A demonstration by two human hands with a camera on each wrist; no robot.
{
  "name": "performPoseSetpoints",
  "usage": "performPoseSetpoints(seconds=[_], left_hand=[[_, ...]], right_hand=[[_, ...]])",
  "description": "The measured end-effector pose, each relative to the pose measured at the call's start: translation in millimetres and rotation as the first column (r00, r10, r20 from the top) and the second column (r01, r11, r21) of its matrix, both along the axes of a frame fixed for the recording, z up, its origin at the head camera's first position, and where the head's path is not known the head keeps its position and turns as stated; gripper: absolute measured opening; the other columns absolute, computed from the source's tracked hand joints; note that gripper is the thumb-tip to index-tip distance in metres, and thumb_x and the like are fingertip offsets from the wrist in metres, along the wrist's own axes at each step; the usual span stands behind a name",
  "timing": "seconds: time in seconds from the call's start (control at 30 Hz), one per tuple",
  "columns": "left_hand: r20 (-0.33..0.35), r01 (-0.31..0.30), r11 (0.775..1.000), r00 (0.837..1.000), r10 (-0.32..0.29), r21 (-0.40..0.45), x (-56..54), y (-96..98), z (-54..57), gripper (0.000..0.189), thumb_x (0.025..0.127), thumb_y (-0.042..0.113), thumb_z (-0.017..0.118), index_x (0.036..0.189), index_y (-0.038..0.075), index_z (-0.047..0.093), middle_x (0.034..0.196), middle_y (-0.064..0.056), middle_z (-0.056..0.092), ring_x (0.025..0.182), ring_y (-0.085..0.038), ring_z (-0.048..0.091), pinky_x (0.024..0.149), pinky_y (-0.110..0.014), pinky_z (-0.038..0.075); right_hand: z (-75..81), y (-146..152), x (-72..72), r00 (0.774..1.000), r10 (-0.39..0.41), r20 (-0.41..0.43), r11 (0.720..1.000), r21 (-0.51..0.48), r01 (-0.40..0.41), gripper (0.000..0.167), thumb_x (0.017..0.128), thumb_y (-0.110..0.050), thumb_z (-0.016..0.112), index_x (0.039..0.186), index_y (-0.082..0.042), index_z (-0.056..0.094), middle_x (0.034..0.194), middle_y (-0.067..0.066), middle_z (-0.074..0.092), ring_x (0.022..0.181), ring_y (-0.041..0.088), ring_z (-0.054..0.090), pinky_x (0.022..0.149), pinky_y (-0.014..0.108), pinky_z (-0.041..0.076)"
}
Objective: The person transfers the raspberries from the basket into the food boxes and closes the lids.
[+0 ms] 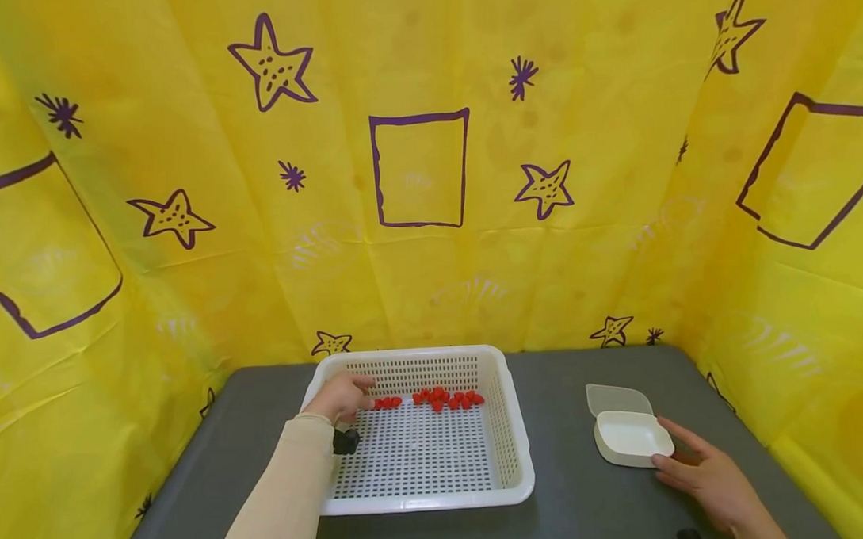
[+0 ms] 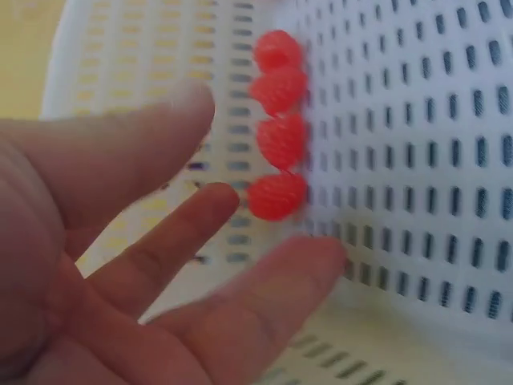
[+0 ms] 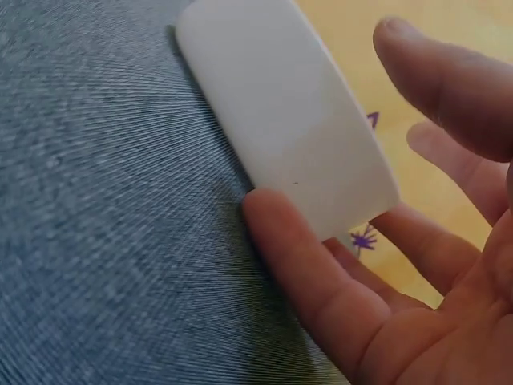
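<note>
My left hand (image 1: 342,397) reaches into a white slotted plastic basket (image 1: 520,465), over its back left part. In the left wrist view, its thumb and fingers (image 2: 296,273) are spread beside a row of red raspberries (image 2: 276,144) along the foot of the basket wall, with nothing between them. More raspberries (image 1: 446,398) lie along the basket's back edge. My right hand (image 1: 713,478) rests at the right end of a small white box (image 1: 630,441), whose lid is open. In the right wrist view, one finger (image 3: 280,233) touches the box and the thumb stands apart from it.
The translucent lid (image 1: 618,399) leans back behind the box. Basket and box stand apart on a dark grey table (image 1: 562,455). A yellow curtain (image 1: 432,285) with purple stars surrounds the back and sides.
</note>
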State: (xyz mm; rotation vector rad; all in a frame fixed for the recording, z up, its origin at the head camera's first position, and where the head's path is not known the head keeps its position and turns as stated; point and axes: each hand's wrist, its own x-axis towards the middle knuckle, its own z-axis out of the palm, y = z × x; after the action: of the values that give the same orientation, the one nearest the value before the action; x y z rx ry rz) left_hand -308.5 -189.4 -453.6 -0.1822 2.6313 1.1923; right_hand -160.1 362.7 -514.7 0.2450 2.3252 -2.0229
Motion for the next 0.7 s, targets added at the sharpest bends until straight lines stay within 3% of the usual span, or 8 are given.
performPoseSetpoints(seconds=[0.1,0.17,0.3,0.43,0.7], left_hand=[[-0.033,-0.001,0.999,0.999,0.0,-0.036,-1.1,-1.8,-4.8,0.038,0.084,-0.007,0.069,0.121,-0.002,0.068,0.104,-0.015,0.065,0.07,-0.022,0.052,0.058,-0.032,0.053],[-0.064,0.012,0.997,0.998,-0.018,-0.081,-1.6,-2.5,-8.1,0.037,0.082,-0.008,0.068,0.118,-0.002,0.07,0.1,-0.013,0.066,0.065,-0.021,0.048,0.053,-0.028,0.047],[-0.126,0.034,0.985,0.99,-0.056,-0.17,-2.0,-2.2,-13.9,0.037,0.075,-0.01,0.068,0.11,-0.001,0.074,0.1,-0.013,0.069,0.076,-0.023,0.055,0.062,-0.031,0.049],[-0.137,0.03,0.978,0.989,-0.06,-0.206,-3.3,-1.1,-18.0,0.031,0.074,-0.011,0.069,0.103,-0.001,0.075,0.1,-0.013,0.07,0.087,-0.027,0.058,0.075,-0.037,0.05],[-0.122,0.079,0.95,0.985,-0.121,-0.302,-4.2,1.9,-20.9,0.018,0.075,-0.009,0.073,0.088,0.004,0.077,0.089,-0.007,0.069,0.081,-0.024,0.058,0.075,-0.039,0.051]], right_hand=[[-1.0,-1.4,-0.6,1.0,-0.002,0.0,0.999,0.037,0.002,0.076,0.091,-0.009,0.074,0.154,-0.001,0.033,0.124,0.028,0.056,0.093,0.021,0.067,0.081,0.037,0.057],[-1.9,-2.0,-0.8,1.0,0.0,-0.007,0.999,0.052,0.001,0.076,0.091,-0.01,0.074,0.153,0.002,0.031,0.129,0.031,0.052,0.094,0.019,0.067,0.081,0.037,0.057],[-5.1,-3.3,-1.6,0.999,-0.012,-0.038,0.999,0.05,0.014,0.075,0.093,-0.009,0.071,0.152,0.007,0.028,0.14,0.038,0.039,0.095,0.014,0.067,0.081,0.038,0.057],[-8.0,-2.3,-3.0,0.999,-0.005,-0.038,0.998,0.055,0.007,0.076,0.094,-0.01,0.071,0.152,0.008,0.026,0.147,0.039,0.028,0.096,0.011,0.065,0.081,0.038,0.057],[-8.1,0.1,-3.7,1.0,-0.009,0.013,0.997,0.074,0.008,0.079,0.094,-0.013,0.071,0.154,0.007,0.023,0.15,0.039,0.023,0.098,0.013,0.065,0.082,0.038,0.056]])
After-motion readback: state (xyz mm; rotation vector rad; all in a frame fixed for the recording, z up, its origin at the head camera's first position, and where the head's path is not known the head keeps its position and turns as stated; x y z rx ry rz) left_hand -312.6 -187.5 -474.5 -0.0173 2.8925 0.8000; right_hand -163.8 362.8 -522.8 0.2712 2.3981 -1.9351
